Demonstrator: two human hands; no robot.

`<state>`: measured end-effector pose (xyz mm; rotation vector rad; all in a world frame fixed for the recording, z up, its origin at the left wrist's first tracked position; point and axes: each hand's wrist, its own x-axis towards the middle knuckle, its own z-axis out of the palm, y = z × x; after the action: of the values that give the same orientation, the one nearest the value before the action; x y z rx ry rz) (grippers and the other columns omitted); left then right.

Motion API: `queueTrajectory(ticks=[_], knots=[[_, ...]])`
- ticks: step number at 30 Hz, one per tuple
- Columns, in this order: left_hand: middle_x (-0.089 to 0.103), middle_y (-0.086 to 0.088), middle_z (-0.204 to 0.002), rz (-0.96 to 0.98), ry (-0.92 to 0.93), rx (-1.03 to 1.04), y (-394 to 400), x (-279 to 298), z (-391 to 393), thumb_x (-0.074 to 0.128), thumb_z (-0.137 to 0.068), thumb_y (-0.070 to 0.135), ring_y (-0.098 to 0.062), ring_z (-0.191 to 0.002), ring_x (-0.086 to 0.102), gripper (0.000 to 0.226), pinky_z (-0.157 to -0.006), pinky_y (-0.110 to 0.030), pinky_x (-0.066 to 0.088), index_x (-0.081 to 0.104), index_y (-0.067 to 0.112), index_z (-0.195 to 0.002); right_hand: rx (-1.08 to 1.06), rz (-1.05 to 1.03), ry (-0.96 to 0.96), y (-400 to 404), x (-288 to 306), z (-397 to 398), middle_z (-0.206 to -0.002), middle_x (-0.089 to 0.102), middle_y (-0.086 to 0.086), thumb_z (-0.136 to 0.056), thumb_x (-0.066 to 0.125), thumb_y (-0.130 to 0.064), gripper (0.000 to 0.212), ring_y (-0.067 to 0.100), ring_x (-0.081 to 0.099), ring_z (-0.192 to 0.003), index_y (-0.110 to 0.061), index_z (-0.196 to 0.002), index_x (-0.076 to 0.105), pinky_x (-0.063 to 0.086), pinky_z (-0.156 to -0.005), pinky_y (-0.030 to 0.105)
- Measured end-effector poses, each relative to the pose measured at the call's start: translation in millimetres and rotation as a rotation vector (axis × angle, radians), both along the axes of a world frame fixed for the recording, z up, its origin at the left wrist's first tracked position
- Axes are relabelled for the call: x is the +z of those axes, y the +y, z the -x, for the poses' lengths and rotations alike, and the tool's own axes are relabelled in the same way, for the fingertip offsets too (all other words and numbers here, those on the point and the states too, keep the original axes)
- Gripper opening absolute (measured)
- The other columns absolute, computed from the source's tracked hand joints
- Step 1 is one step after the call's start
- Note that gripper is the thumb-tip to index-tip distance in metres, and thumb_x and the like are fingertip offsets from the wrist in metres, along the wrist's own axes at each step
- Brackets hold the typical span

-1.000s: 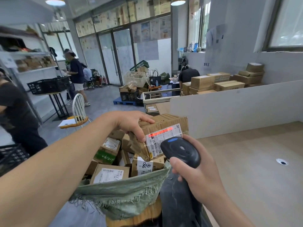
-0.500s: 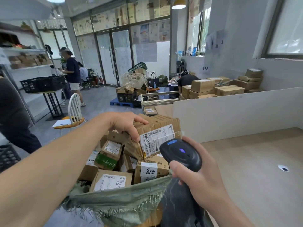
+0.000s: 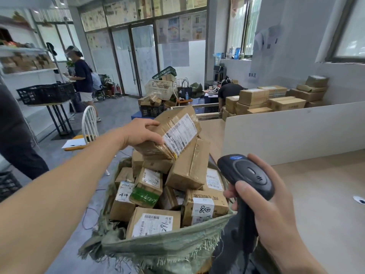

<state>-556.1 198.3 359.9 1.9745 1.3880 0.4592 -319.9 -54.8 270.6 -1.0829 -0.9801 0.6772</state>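
Note:
My left hand [image 3: 141,133] grips a taped cardboard parcel [image 3: 173,133] with a white barcode label, holding it tilted above a green woven sack [image 3: 166,246]. The sack is open and holds several labelled cardboard parcels [image 3: 154,222]. My right hand [image 3: 264,212] grips the handle of a black barcode scanner [image 3: 246,175], low and to the right of the held parcel, its head pointing up and left. No red scan line shows on the label.
A light wooden counter [image 3: 316,194] with a white partition board [image 3: 286,129] lies to the right. Stacked boxes [image 3: 276,99] stand behind it. A white chair [image 3: 89,123], black crates and several people are at the left and back.
My left hand has lifted the parcel up and away from the scanner and tilted it. The red scan line seen a second ago is gone. The scanner has dropped lower right.

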Motion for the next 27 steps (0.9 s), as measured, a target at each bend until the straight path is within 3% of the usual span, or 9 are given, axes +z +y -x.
queueTrajectory(ticks=[3,5,7,11,13,16,18,22,27], knots=[[0.057,-0.005,-0.134,-0.017,-0.110,0.103,15.7,-23.0,23.2,0.084,-0.041,0.052,-0.028,-0.109,0.064,0.109,-0.082,-0.040,0.059,0.054,0.029,-0.143,-0.002,0.012,0.029,10.7,-8.1,15.5,-0.105,0.076,0.009,-0.076,0.081,-0.007,0.061,0.046,0.072,-0.073,-0.036,-0.127,0.063,0.061,-0.061,0.044],[0.063,-0.006,-0.127,0.038,-0.234,0.168,24.4,-40.1,39.7,0.085,-0.051,0.041,-0.026,-0.097,0.071,0.096,-0.063,-0.031,0.056,0.055,0.027,-0.141,-0.009,0.024,0.038,18.3,-11.5,26.7,-0.105,0.077,0.007,-0.062,0.091,-0.036,0.071,0.045,0.072,-0.072,-0.037,-0.127,0.064,0.061,-0.062,0.046],[0.063,-0.006,-0.127,0.034,-0.252,0.221,31.9,-57.1,53.5,0.085,-0.051,0.043,-0.025,-0.097,0.071,0.095,-0.064,-0.032,0.057,0.056,0.029,-0.141,0.003,0.037,0.046,26.4,-15.5,37.0,-0.104,0.077,0.007,-0.052,0.093,-0.049,0.081,0.047,0.071,-0.073,-0.039,-0.127,0.064,0.062,-0.063,0.048],[0.056,-0.005,-0.133,-0.083,-0.210,0.355,43.9,-77.9,78.5,0.090,-0.060,0.044,-0.023,-0.108,0.061,0.090,-0.080,-0.031,0.054,0.057,0.025,-0.142,0.049,0.077,0.037,43.8,-22.6,54.7,-0.104,0.077,0.004,-0.076,0.080,-0.005,0.064,0.051,0.070,-0.077,-0.037,-0.129,0.062,0.062,-0.062,0.043],[0.054,-0.003,-0.133,-0.119,-0.157,0.434,51.2,-82.0,92.5,0.088,-0.059,0.051,-0.023,-0.109,0.058,0.090,-0.085,-0.032,0.053,0.057,0.027,-0.140,0.065,0.106,0.020,52.1,-23.3,63.2,-0.102,0.077,0.001,-0.077,0.079,0.000,0.065,0.051,0.070,-0.077,-0.035,-0.129,0.062,0.062,-0.062,0.045],[0.049,-0.006,-0.140,-0.087,-0.142,0.484,64.3,-84.6,108.2,0.081,-0.037,0.068,-0.028,-0.114,0.058,0.111,-0.099,-0.045,0.054,0.057,0.031,-0.139,0.078,0.133,0.009,62.5,-24.6,72.5,-0.098,0.077,-0.001,-0.077,0.079,0.005,0.065,0.050,0.070,-0.076,-0.037,-0.124,0.064,0.062,-0.068,0.058],[0.045,-0.007,-0.140,-0.084,-0.114,0.460,64.1,-81.9,106.0,0.080,-0.040,0.069,-0.026,-0.115,0.055,0.113,-0.102,-0.043,0.051,0.055,0.028,-0.142,0.079,0.141,0.020,68.6,-29.5,76.1,-0.102,0.076,-0.001,-0.074,0.085,0.001,0.067,0.048,0.071,-0.075,-0.039,-0.123,0.065,0.062,-0.070,0.062],[0.035,-0.006,-0.136,-0.275,0.089,0.415,56.7,-82.1,78.4,0.076,-0.069,0.062,-0.029,-0.122,0.048,0.092,-0.100,-0.041,0.044,0.044,0.030,-0.149,0.067,0.150,0.034,76.5,-36.0,80.6,-0.107,0.074,0.003,-0.064,0.090,-0.011,0.070,0.043,0.072,-0.074,-0.042,-0.122,0.068,0.062,-0.071,0.060],[0.032,-0.002,-0.128,-0.446,0.294,0.433,43.9,-98.8,20.6,0.059,-0.062,0.082,-0.027,-0.118,0.041,0.093,-0.089,-0.040,0.049,0.044,0.034,-0.141,0.074,0.145,0.046,79.2,-38.0,79.1,-0.101,0.077,0.005,-0.073,0.083,0.008,0.072,0.053,0.069,-0.071,-0.035,-0.128,0.065,0.061,-0.067,0.063]])
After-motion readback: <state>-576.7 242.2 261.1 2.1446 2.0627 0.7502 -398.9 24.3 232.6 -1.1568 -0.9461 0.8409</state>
